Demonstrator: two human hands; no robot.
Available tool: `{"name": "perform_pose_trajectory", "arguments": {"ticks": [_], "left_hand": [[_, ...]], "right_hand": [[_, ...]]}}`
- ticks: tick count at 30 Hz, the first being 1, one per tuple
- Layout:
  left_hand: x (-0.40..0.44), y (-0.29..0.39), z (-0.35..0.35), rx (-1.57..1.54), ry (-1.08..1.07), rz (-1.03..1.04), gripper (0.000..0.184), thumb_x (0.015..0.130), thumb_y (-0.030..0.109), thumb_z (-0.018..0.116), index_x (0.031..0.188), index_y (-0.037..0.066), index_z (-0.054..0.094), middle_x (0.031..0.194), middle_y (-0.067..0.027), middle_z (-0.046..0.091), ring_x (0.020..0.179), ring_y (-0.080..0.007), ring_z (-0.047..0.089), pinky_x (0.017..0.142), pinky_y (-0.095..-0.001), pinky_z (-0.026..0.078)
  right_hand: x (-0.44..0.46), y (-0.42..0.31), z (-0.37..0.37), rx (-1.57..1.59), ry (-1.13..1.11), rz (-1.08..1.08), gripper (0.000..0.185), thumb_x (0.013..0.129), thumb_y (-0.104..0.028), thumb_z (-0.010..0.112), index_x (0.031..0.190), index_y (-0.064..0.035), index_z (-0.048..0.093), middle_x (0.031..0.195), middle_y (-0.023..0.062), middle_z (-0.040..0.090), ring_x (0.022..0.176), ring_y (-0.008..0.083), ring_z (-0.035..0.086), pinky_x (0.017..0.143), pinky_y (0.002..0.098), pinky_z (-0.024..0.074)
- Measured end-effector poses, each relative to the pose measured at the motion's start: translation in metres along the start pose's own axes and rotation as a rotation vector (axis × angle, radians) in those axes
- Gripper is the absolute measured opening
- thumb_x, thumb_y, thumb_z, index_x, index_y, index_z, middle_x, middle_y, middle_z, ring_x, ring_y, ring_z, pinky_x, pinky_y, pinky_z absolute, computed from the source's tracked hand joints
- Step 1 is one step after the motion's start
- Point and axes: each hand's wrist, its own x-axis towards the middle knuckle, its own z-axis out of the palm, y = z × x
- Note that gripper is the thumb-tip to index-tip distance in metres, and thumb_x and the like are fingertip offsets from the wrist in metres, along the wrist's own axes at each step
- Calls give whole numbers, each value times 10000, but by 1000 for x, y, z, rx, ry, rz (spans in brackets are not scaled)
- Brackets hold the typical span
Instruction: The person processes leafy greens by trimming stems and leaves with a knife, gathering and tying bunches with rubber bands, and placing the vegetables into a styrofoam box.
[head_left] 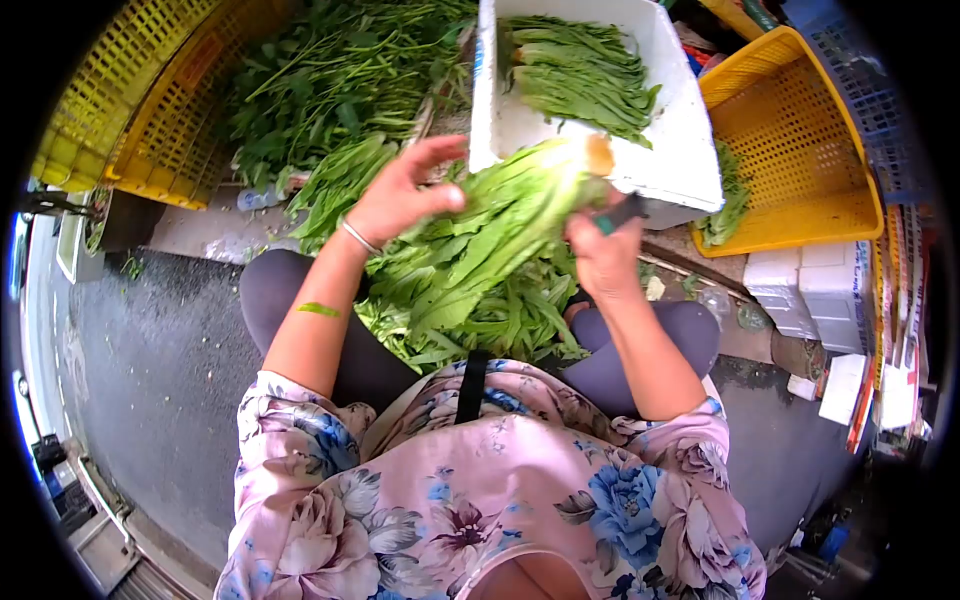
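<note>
A leafy green lettuce head (510,205) lies slantwise between my hands, its pale cut stem end at the upper right. My left hand (410,192) is beside its leaves with fingers and thumb spread apart. My right hand (607,240) is closed around a knife (618,213) with a dark blade and a green part, close to the stem end. Below the head, a pile of loose leaves (500,320) fills the space between my knees. Just beyond, a white foam box (680,165) holds trimmed lettuce (590,75) laid in rows.
Leafy green stems (330,85) are heaped at the upper left, beside yellow crates (175,110). At the right stands another yellow crate (790,140) with some greens in it. White foam blocks (835,285) and cardboard lie at the far right.
</note>
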Motion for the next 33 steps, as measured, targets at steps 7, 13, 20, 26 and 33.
{"name": "perform_pose_trajectory", "arguments": {"ticks": [7,13,20,26,33], "left_hand": [[-24,-47,41,82,-12,-121,845,541,282,812,1202,-21,381,1037,-153,558,956,-209,549,851,-311,427],[-30,-65,30,664,128,-352,844,520,376,766,1172,-17,402,1000,-211,574,936,-302,569,817,-332,447],[-25,-63,43,897,-83,-593,764,529,421,714,1130,37,439,964,-191,575,910,-302,576,787,-372,461],[-21,-58,51,1059,-140,-595,753,539,407,713,1162,91,432,998,-161,557,941,-309,558,799,-383,462],[-21,-63,55,1085,-172,-579,707,556,398,705,1137,86,448,996,-161,556,941,-311,556,798,-384,460]], "right_hand": [[-15,65,12,-278,-127,215,386,729,-58,636,1076,52,507,909,65,567,796,98,553,646,221,468],[-12,76,8,-344,-106,299,430,828,-152,596,1204,12,466,829,16,547,732,52,487,588,183,375],[-12,104,4,-210,-103,410,718,835,-196,599,1318,117,168,762,22,551,720,75,495,681,195,392],[-10,113,-4,-129,-105,478,655,827,-208,608,1313,68,266,699,-14,527,584,24,420,517,168,336],[-18,115,-5,-159,-40,535,476,819,-214,618,1222,-15,462,691,-55,492,572,17,379,497,172,303]]}}
